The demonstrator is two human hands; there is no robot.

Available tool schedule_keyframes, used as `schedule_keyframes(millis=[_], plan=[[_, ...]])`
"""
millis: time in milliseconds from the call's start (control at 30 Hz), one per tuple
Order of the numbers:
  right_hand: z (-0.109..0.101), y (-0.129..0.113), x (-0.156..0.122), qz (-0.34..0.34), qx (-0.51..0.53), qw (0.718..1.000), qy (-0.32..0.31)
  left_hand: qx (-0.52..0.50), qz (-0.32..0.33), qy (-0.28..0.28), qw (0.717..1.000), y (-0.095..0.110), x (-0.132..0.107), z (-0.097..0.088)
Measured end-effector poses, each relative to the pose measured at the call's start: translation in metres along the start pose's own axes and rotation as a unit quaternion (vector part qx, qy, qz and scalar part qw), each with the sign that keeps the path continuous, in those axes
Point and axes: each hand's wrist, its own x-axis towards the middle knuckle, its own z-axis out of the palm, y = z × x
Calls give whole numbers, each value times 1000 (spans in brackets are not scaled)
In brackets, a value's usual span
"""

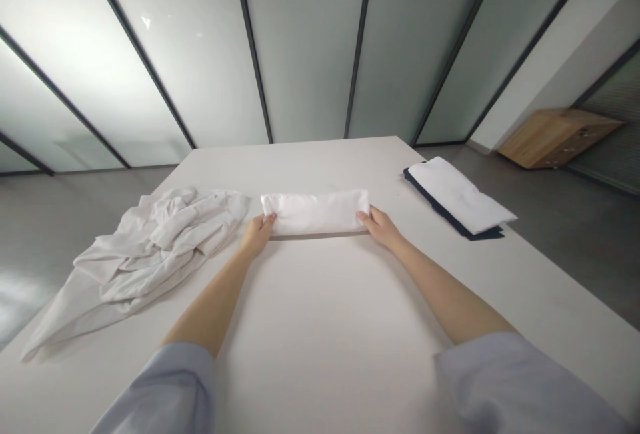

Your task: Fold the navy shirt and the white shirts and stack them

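A white cloth (pixel 316 213), folded into a long narrow rectangle, is held in front of me over the white table (pixel 330 327). My left hand (pixel 259 234) grips its left end, thumb on the near face and fingers behind. At the right end my right hand (pixel 381 226) pinches it the same way. A thin shadow runs along the cloth's lower edge; whether that edge touches the table I cannot tell. To the left of my left hand lies a crumpled heap of white fabric (pixel 155 247).
On the table's right side a folded white cloth (pixel 455 194) lies on top of a dark navy cloth (pixel 480 236). Beyond the table stand frosted glass panels (pixel 305 47) with dark frames. A wooden cabinet (pixel 555 137) is on the floor at the far right.
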Motion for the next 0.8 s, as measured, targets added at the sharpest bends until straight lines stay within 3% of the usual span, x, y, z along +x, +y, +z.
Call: schedule_keyframes(millis=[133, 267, 400, 567, 633, 800], plan=[[10, 5, 2, 21, -10, 999, 28, -5, 4, 21, 1000, 0, 1, 4], [17, 12, 4, 29, -66, 995, 64, 73, 5, 28, 997, 3, 3, 7], [18, 9, 2, 23, -133, 990, 42, 190, -24, 28, 981, 9, 4, 8], [15, -2, -2, 5, -187, 982, 31, 226, -53, 23, 972, 14, -1, 7], [14, -3, -2, -21, -215, 975, 49, 237, -29, 41, 970, 16, -5, 6], [13, -8, -5, -84, -284, 949, 103, 279, 109, 113, 947, 26, -16, 1]])
